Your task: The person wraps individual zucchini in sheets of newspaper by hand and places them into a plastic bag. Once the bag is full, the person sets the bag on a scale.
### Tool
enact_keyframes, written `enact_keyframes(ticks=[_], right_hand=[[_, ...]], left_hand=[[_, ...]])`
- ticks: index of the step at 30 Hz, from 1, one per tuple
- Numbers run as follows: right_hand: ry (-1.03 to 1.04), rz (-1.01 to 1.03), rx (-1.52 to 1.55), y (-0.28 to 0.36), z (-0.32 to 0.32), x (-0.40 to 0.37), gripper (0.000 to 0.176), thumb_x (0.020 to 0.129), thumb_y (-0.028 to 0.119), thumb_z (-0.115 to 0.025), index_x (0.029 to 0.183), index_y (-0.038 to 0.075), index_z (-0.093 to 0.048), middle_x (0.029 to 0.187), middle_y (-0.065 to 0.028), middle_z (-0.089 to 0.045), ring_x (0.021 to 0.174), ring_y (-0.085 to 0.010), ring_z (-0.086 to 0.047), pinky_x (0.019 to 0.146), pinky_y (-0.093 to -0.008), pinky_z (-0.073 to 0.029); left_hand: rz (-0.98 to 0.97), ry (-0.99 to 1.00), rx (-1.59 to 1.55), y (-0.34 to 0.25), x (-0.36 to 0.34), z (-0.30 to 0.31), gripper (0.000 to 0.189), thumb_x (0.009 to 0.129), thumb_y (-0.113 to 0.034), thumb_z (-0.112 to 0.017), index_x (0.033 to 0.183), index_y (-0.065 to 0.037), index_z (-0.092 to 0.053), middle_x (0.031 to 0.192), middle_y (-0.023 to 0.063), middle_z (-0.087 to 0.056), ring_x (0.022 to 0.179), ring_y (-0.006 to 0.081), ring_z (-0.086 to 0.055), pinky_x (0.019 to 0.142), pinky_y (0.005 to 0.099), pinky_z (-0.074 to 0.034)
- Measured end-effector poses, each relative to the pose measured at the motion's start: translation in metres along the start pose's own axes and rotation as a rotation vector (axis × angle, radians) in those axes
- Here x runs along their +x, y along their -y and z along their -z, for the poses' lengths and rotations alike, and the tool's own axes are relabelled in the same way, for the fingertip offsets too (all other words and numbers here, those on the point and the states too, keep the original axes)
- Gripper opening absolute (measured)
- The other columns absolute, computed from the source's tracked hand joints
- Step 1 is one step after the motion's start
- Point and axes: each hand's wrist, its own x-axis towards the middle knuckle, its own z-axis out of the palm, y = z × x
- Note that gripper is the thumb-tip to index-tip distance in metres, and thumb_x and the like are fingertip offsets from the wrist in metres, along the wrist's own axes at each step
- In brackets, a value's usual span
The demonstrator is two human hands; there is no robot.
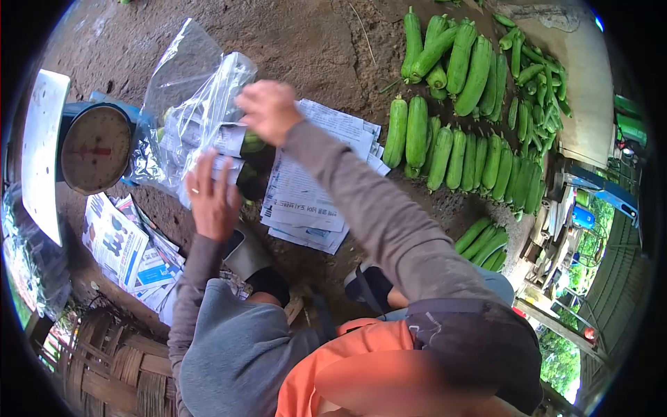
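Note:
A large clear plastic bag (198, 90) lies on the ground in front of me, its upper part standing up and crumpled. Newspaper-wrapped green gourds (228, 140) lie at its mouth, their green ends poking out to the right. My left hand (212, 200) rests at the bag's lower edge with its fingers stretched out. At the bag's upper right edge, my right hand (269, 111) is slightly blurred, its fingers curled and pinched at the plastic. A stack of newspaper sheets (306, 201) lies under and beside my right forearm.
A dial scale (95, 149) with a metal pan (45, 153) stands at left. More newspapers (132, 250) lie below it. Rows of long green gourds (479, 160) cover the ground at right, with smaller green vegetables (538, 90) beyond. A woven basket (114, 361) stands at lower left.

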Motion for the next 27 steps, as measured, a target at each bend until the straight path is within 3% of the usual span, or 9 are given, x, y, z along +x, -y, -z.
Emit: enact_keyframes(ticks=[4, 8, 9, 12, 13, 16, 22, 24, 27], right_hand=[[-0.494, -0.3, -0.149, -0.118, 0.142, -0.042, 0.029, 0.068, 0.009, -0.07, 0.097, 0.01, -0.067, 0.101, -0.0094, -0.064, 0.098, -0.0291, -0.059, 0.089, -0.0403, -0.046], [-0.713, -0.854, -0.49, -0.243, 0.281, -0.13, 0.042, 0.075, 0.018, -0.073, 0.113, 0.005, -0.06, 0.11, -0.0143, -0.06, 0.102, -0.0322, -0.054, 0.093, -0.0438, -0.042], [-0.657, -0.914, -0.66, -0.281, 0.3, -0.15, 0.061, 0.073, 0.034, -0.076, 0.121, 0.003, -0.056, 0.117, -0.0179, -0.059, 0.107, -0.0348, -0.055, 0.095, -0.0444, -0.042], [-0.439, -1.213, -0.491, -0.316, 0.324, -0.142, 0.084, 0.067, 0.051, -0.076, 0.129, 0.0, -0.051, 0.124, -0.0222, -0.057, 0.114, -0.0359, -0.054, 0.098, -0.0425, -0.041], [-0.288, -1.205, -0.547, -0.322, 0.327, -0.137, 0.095, 0.065, 0.06, -0.074, 0.132, -0.002, -0.047, 0.128, -0.0243, -0.054, 0.12, -0.0349, -0.052, 0.1, -0.0392, -0.041], [-0.16, -1.128, -0.655, -0.326, 0.329, -0.132, 0.091, 0.065, 0.057, -0.074, 0.13, -0.002, -0.05, 0.125, -0.0238, -0.057, 0.115, -0.0354, -0.055, 0.097, -0.0396, -0.043], [-0.395, -1.13, -0.436, -0.265, 0.364, -0.142, 0.067, 0.069, 0.039, -0.075, 0.118, -0.005, -0.057, 0.116, -0.0218, -0.062, 0.104, -0.0344, -0.061, 0.091, -0.04, -0.047], [-0.768, -0.91, 0.242, -0.233, 0.369, -0.162, 0.049, 0.075, 0.02, -0.069, 0.116, -0.004, -0.057, 0.114, -0.0187, -0.062, 0.101, -0.0309, -0.062, 0.09, -0.0406, -0.048], [-0.746, -0.838, 0.673, -0.152, 0.381, -0.178, 0.052, 0.081, 0.012, -0.057, 0.129, -0.002, -0.047, 0.124, -0.0214, -0.056, 0.113, -0.0321, -0.056, 0.099, -0.0434, -0.042]], left_hand=[[-0.29, 0.437, -0.134, -0.044, -0.048, -0.031, 0.05, 0.079, -0.01, -0.055, 0.129, -0.014, -0.054, 0.148, 0.0057, -0.034, 0.14, 0.0253, -0.027, 0.11, 0.0527, -0.023], [-0.439, 0.714, -0.009, -0.049, -0.072, -0.065, 0.06, 0.08, -0.015, -0.054, 0.14, -0.016, -0.043, 0.154, 0.0051, -0.022, 0.144, 0.0273, -0.016, 0.112, 0.0534, -0.021], [-0.452, 0.774, 0.019, -0.047, -0.074, -0.069, 0.062, 0.081, -0.016, -0.054, 0.141, -0.016, -0.04, 0.155, 0.005, -0.02, 0.144, 0.0278, -0.015, 0.112, 0.0534, -0.02], [-0.456, 0.805, 0.016, -0.046, -0.07, -0.074, 0.068, 0.079, -0.019, -0.058, 0.143, -0.016, -0.037, 0.156, 0.005, -0.018, 0.144, 0.0295, -0.013, 0.113, 0.053, -0.02], [-0.433, 0.835, -0.008, -0.048, -0.069, -0.072, 0.072, 0.077, -0.021, -0.061, 0.144, -0.015, -0.036, 0.155, 0.0052, -0.018, 0.144, 0.0306, -0.013, 0.112, 0.0531, -0.021], [-0.427, 0.809, -0.003, -0.05, -0.071, -0.076, 0.074, 0.075, -0.021, -0.064, 0.144, -0.016, -0.036, 0.155, 0.0051, -0.018, 0.143, 0.0312, -0.014, 0.112, 0.0538, -0.021], [-0.368, 0.803, -0.017, -0.054, -0.07, -0.072, 0.075, 0.075, -0.021, -0.066, 0.143, -0.016, -0.037, 0.155, 0.0046, -0.019, 0.143, 0.0295, -0.015, 0.112, 0.0527, -0.022], [-0.349, 0.81, -0.048, -0.055, -0.07, -0.07, 0.077, 0.073, -0.021, -0.068, 0.143, -0.015, -0.037, 0.155, 0.0045, -0.019, 0.144, 0.0288, -0.014, 0.111, 0.0527, -0.023], [-0.33, 0.81, -0.068, -0.054, -0.071, -0.072, 0.079, 0.072, -0.02, -0.069, 0.143, -0.015, -0.036, 0.155, 0.0043, -0.019, 0.144, 0.0283, -0.013, 0.111, 0.0532, -0.023]])
